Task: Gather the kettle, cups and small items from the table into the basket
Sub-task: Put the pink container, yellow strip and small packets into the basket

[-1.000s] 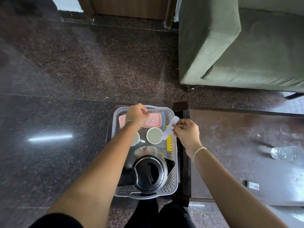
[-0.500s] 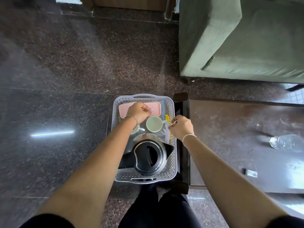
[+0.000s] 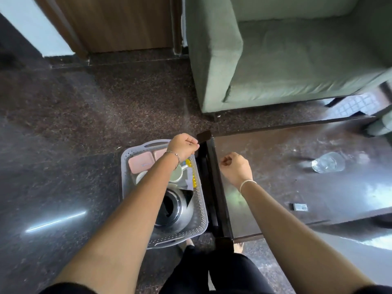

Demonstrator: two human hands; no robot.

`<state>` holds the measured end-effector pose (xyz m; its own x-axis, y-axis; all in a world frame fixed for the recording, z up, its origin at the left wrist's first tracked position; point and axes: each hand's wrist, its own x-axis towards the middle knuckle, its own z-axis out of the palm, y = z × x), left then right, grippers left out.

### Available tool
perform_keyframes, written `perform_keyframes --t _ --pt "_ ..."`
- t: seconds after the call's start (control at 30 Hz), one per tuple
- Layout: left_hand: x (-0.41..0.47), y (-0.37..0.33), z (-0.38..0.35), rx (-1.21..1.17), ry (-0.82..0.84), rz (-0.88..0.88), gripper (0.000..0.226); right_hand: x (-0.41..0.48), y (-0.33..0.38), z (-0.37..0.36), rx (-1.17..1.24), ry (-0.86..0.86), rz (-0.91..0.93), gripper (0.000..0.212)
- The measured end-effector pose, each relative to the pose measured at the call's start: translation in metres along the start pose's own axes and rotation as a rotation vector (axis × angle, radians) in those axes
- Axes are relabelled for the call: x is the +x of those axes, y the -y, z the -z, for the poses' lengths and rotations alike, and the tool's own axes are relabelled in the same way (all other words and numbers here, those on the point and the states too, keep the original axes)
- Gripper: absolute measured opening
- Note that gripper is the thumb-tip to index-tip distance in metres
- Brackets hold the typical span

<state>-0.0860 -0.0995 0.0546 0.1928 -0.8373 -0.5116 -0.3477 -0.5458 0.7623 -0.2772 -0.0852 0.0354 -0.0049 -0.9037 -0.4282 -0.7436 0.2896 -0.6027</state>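
Note:
A grey perforated basket [image 3: 127, 166] sits on the floor against the left end of the dark table [image 3: 275, 187]. It holds a black and steel kettle [image 3: 176, 206], a pale cup [image 3: 177, 174], a pink tray [image 3: 141, 164], a yellow strip [image 3: 193, 177] and a white packet [image 3: 188, 177]. My left hand [image 3: 183, 146] is a closed fist above the basket's far right corner, with nothing visible in it. My right hand [image 3: 234, 166] hovers over the table's left edge with fingers curled and empty. A clear glass [image 3: 326, 162] lies on its side on the table, and a small grey packet [image 3: 299, 206] lies nearer me.
A green sofa [image 3: 275, 71] stands beyond the table. A wooden door [image 3: 118, 22] is at the back. Dark polished floor [image 3: 53, 177] spreads to the left of the basket. My legs are below the basket and the table corner.
My right hand let go of the white packet, which now lies in the basket, and moved right over the table. My left hand rose toward the basket's far right corner.

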Motion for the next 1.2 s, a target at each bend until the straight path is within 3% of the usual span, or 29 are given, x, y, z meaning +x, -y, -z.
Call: perform_keyframes --t 0.23,0.47,0.63,0.73,0.87,1.0,1.2 --pt "-0.015 -0.043 -0.101 0.033 0.113 -0.008 0.010 -0.007 -0.085 0.067 0.062 -0.112 -0.140 0.010" --pt "-0.040 -0.063 -0.246 0.054 0.270 0.086 0.008 -0.027 -0.231 0.140 0.061 -0.077 -0.378 0.012" --pt "-0.049 -0.065 -0.336 0.018 0.328 0.190 0.008 -0.018 -0.317 0.176 -0.009 -0.045 -0.440 0.016" --pt "-0.045 -0.057 -0.377 0.036 0.341 0.224 0.006 -0.004 -0.354 0.181 -0.220 0.024 -0.336 0.027" --pt "-0.035 -0.039 -0.417 0.061 0.351 0.285 0.006 0.018 -0.382 0.167 -0.580 0.126 -0.010 0.038" --pt "-0.026 -0.015 -0.436 0.083 0.331 0.338 0.008 0.037 -0.397 0.141 -0.684 0.241 0.186 0.053" --pt "-0.019 0.006 -0.436 0.112 0.276 0.368 0.005 0.049 -0.414 0.117 -0.711 0.261 0.335 0.052"
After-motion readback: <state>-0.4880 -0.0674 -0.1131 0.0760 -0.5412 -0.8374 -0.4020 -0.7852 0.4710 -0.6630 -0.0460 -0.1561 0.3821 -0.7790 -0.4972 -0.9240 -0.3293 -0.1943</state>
